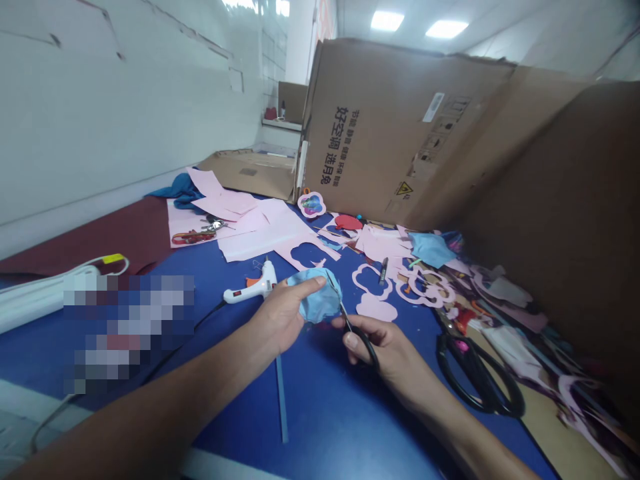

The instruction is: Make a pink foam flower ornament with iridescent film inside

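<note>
My left hand (285, 310) grips a rounded piece of shiny light-blue fabric (317, 303), its thumb lying across the top. In my right hand (377, 347) is a small pair of scissors (367, 343) with black handles. Their blades point up and left, lying against the right side of the fabric; whether they are cutting I cannot tell. Just behind my left hand a white glue gun (250, 290) with an orange trigger rests on the blue table (330, 407). A narrow blue strip (282, 403) lies below my left wrist.
Large black-handled scissors (480, 380) lie at the right, beside heaped scraps. Pink sheets (265, 227), flower-shaped cutouts (373, 283) and another light-blue cloth (433, 248) spread across the back. A big cardboard box (380, 133) walls off the far side. A white power strip (40, 303) sits left.
</note>
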Action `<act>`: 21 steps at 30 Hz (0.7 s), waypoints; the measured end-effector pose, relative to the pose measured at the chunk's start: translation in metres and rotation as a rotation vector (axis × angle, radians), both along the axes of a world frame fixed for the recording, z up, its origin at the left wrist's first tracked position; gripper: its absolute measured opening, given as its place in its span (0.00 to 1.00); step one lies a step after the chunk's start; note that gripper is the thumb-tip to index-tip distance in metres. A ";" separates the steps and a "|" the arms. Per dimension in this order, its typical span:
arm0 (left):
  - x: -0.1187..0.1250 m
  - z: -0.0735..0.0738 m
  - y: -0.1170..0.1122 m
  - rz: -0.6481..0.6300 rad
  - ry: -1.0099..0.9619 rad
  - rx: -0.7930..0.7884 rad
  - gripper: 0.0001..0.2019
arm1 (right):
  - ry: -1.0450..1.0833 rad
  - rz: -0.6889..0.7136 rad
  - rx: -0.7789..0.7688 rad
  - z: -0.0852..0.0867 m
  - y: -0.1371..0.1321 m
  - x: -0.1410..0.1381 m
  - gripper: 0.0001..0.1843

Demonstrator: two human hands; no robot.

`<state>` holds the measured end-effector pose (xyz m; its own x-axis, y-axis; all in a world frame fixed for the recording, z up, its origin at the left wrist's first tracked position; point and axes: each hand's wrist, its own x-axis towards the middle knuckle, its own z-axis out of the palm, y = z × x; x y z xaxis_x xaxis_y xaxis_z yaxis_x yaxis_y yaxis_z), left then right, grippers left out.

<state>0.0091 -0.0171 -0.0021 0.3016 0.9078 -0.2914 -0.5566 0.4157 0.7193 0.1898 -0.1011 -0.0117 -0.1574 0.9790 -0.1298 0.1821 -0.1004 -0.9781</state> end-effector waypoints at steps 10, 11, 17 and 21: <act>-0.003 0.000 0.001 -0.047 0.060 0.060 0.05 | 0.000 0.013 -0.001 -0.002 -0.001 0.002 0.31; -0.004 0.001 0.001 -0.051 0.063 0.065 0.05 | -0.004 0.014 0.001 -0.002 -0.001 0.002 0.31; -0.004 0.004 0.000 -0.056 0.068 0.052 0.04 | -0.022 0.027 0.012 0.000 0.000 0.003 0.33; -0.004 0.005 0.001 -0.059 0.070 0.050 0.04 | -0.032 0.015 0.014 0.000 -0.001 0.003 0.33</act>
<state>0.0049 -0.0161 0.0025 0.3355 0.9031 -0.2680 -0.4802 0.4087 0.7761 0.1931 -0.1019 -0.0116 -0.1681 0.9783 -0.1209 0.2145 -0.0834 -0.9732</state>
